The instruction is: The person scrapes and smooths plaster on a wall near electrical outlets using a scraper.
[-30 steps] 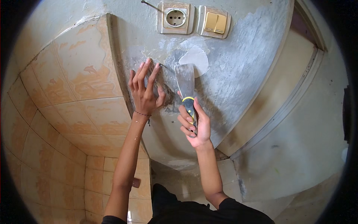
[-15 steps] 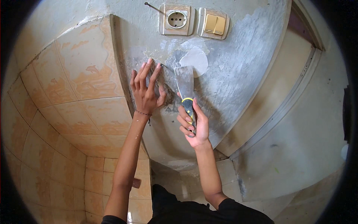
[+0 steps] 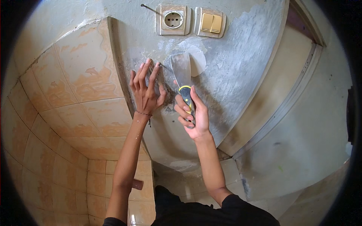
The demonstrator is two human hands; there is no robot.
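My right hand is wrapped round the dark grey and yellow handle of a putty knife. The knife's wide metal blade points up and overlaps the left side of a smooth whitish patch on the wall. Whether the blade touches the wall, I cannot tell. To its left, my left hand rests with spread fingers against the rough grey wall, holding nothing. A thin nail sticks out of the wall between the left fingertips and the blade.
Above are a power socket, a double light switch and a long nail. Orange-patterned tiles cover the left wall, with a raised edge beside my left hand. A door frame stands to the right.
My right hand has moved up and slightly left with the putty knife, bringing its blade higher beside the whitish patch. The left hand stays spread on the wall; the view has shifted slightly.
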